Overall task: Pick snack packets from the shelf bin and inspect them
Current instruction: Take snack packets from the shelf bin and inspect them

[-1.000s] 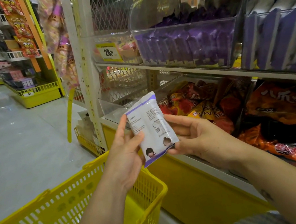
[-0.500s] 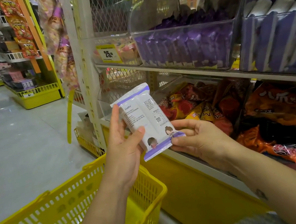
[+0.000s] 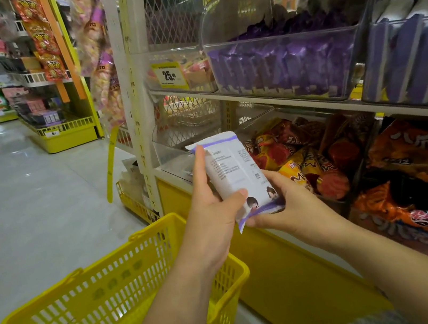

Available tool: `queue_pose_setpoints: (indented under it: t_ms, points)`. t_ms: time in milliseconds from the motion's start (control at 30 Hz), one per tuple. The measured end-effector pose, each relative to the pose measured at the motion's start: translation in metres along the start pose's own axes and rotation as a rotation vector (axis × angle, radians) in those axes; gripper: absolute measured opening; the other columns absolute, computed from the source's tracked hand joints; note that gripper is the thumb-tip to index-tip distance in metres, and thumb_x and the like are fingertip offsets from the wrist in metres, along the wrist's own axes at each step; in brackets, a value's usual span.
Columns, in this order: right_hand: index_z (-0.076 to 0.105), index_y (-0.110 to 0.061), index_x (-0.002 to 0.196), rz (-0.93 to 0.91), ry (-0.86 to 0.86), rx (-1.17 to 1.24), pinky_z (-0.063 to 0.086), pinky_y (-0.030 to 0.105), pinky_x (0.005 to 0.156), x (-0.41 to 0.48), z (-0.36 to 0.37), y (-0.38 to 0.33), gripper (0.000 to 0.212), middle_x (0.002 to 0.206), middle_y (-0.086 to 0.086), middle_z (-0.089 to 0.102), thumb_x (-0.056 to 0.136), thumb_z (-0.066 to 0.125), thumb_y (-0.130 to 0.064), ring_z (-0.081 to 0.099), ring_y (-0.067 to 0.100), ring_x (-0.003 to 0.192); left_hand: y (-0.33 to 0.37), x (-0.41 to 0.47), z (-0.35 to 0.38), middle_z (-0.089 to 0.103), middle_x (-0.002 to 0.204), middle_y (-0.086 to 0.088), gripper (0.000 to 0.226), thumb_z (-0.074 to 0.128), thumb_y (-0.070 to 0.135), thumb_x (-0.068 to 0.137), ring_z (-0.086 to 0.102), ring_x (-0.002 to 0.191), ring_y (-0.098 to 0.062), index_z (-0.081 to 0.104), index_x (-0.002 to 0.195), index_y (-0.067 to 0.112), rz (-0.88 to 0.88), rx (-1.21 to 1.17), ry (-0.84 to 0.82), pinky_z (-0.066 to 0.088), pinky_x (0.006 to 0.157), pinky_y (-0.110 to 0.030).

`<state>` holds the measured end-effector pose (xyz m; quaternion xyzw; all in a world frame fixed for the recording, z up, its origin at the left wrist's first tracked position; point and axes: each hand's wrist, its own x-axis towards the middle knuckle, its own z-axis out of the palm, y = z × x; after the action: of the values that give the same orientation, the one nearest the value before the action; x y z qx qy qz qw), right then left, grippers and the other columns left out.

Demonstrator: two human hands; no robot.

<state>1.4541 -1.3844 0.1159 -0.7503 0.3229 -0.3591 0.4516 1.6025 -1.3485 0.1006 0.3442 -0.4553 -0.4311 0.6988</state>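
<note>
A white snack packet point(image 3: 232, 170) with purple edges and small print stands nearly upright in front of the shelf, its printed back facing me. My left hand point(image 3: 210, 215) grips its left side, thumb across the lower front. My right hand point(image 3: 288, 206) holds its bottom right corner from underneath. On the upper shelf stands a clear bin point(image 3: 284, 66) full of purple packets, and a second bin point(image 3: 412, 57) with purple and white packets sits to its right.
A yellow shopping basket point(image 3: 117, 300) hangs below my left forearm. The lower shelf holds orange and red snack bags point(image 3: 412, 150). A yellow price tag point(image 3: 169, 77) marks the upper shelf. The aisle floor point(image 3: 17, 198) opens to the left, with other shelves beyond.
The packet has risen and tilted more upright. My left hand slid further up its side, and my right hand shifted under its lower corner.
</note>
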Motion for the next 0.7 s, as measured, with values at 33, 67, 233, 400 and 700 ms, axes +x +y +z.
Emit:
queue_pose_setpoints:
  t_ms: [33,67,233,400,700]
  points:
    - [0.047,-0.037,0.120,-0.003,-0.002,-0.002,0.048,0.006,0.071,0.000,-0.001,0.001,0.071,0.105,-0.028,0.066,0.070,0.082,-0.001,0.064,-0.009,0.095,0.001,-0.001,0.000,0.063,0.110,0.037,0.099,0.051,-0.021,0.084,0.064,0.110,-0.005,0.020,0.144,0.053,0.001,0.043,-0.034,0.057,0.079,-0.031]
    - [0.047,-0.037,0.120,-0.005,-0.010,0.000,0.048,0.006,0.073,0.000,-0.001,0.002,0.071,0.106,-0.029,0.066,0.070,0.082,-0.001,0.064,-0.009,0.097,0.003,-0.002,0.000,0.061,0.112,0.040,0.102,0.051,-0.020,0.084,0.063,0.112,-0.002,0.016,0.145,0.053,0.011,0.092,-0.069,0.057,0.079,-0.028]
    - [0.046,-0.020,0.136,0.097,-0.168,0.170,0.054,0.030,0.091,0.002,-0.011,0.005,0.069,0.124,-0.004,0.067,0.076,0.074,-0.001,0.065,0.016,0.112,0.007,-0.007,-0.002,0.050,0.138,0.027,0.103,0.057,-0.017,0.085,0.055,0.123,-0.003,0.008,0.148,0.049,0.011,0.179,-0.158,0.054,0.086,-0.025]
    - [0.056,-0.021,0.125,0.153,-0.121,0.405,0.058,0.030,0.084,0.004,-0.021,0.005,0.047,0.120,0.007,0.069,0.079,0.064,-0.017,0.068,0.023,0.102,0.010,-0.006,-0.009,0.055,0.136,0.022,0.080,0.058,-0.011,0.089,0.058,0.121,-0.005,0.033,0.137,0.049,0.009,0.223,-0.169,0.053,0.086,-0.021]
    - [0.056,-0.016,0.125,0.062,-0.055,0.300,0.058,0.030,0.081,0.006,-0.009,0.001,0.044,0.113,0.002,0.072,0.083,0.060,-0.029,0.070,0.022,0.102,-0.004,-0.009,-0.006,0.066,0.117,0.024,0.058,0.060,0.017,0.091,0.066,0.107,-0.003,0.041,0.139,0.043,-0.140,0.423,-0.104,0.055,0.091,-0.030]
